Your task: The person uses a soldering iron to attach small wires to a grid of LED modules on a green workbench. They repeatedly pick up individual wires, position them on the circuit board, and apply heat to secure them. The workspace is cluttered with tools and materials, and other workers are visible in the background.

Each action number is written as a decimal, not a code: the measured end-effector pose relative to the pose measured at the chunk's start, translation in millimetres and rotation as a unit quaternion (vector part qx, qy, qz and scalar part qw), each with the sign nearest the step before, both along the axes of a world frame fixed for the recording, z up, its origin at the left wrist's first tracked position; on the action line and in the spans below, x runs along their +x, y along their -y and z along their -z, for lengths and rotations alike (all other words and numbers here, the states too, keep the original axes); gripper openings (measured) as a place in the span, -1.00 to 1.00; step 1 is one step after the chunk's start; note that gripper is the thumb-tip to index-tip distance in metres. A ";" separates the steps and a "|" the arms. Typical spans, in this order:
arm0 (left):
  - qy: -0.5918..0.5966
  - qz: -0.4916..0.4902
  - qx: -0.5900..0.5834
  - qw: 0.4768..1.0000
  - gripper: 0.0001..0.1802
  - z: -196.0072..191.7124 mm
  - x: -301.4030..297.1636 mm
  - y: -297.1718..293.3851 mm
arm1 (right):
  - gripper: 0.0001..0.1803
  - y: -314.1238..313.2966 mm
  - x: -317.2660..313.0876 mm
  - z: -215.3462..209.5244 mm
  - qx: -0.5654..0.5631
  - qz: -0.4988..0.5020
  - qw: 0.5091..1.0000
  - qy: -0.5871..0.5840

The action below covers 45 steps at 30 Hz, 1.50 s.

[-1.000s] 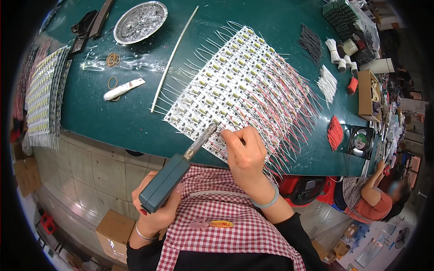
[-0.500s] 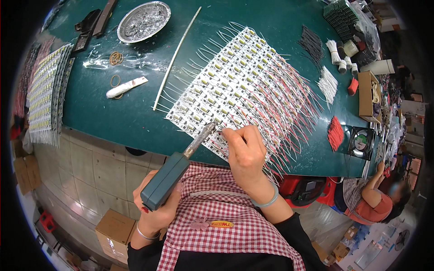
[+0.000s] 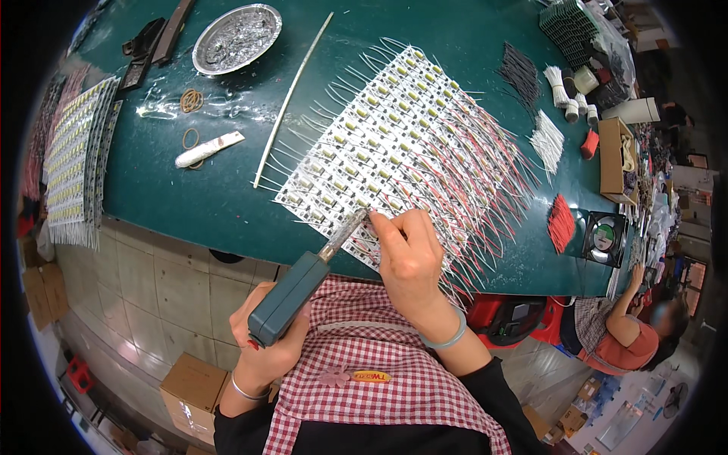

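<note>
Left hand (image 3: 265,353), grip closed round one teal soldering iron (image 3: 292,297), tip at near edge of board sheet (image 3: 394,155). Right hand (image 3: 409,262) pinched on thin wire at same spot, touching sheet. One sheet on green tabletop (image 3: 227,205). Also: one foil dish (image 3: 236,38), two rubber bands (image 3: 190,100), one white stick (image 3: 292,102).

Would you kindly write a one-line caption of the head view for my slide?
Left hand holds a soldering iron to a sheet of wired boards while the right hand pinches a wire at its tip.
</note>
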<state>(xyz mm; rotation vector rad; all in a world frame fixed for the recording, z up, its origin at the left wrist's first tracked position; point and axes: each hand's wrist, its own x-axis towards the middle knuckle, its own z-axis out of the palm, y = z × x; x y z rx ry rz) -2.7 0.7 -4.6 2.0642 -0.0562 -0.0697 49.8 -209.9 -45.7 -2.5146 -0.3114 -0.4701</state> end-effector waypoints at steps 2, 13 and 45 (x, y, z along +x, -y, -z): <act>-0.005 -0.007 -0.007 1.000 -0.80 0.2 -0.6 0.3 | -0.69 -0.1 0.2 -1.4 -0.003 -0.001 1.000 -0.003; 0.032 -0.019 -0.020 0.999 -0.77 -3.0 0.0 -2.7 | -0.68 0.3 0.3 -2.4 0.000 -0.001 1.000 -0.010; -0.013 -0.047 -0.060 0.997 -0.77 -0.7 -24.5 -17.5 | -0.75 -11.9 -17.1 2.5 0.032 -0.006 0.999 0.010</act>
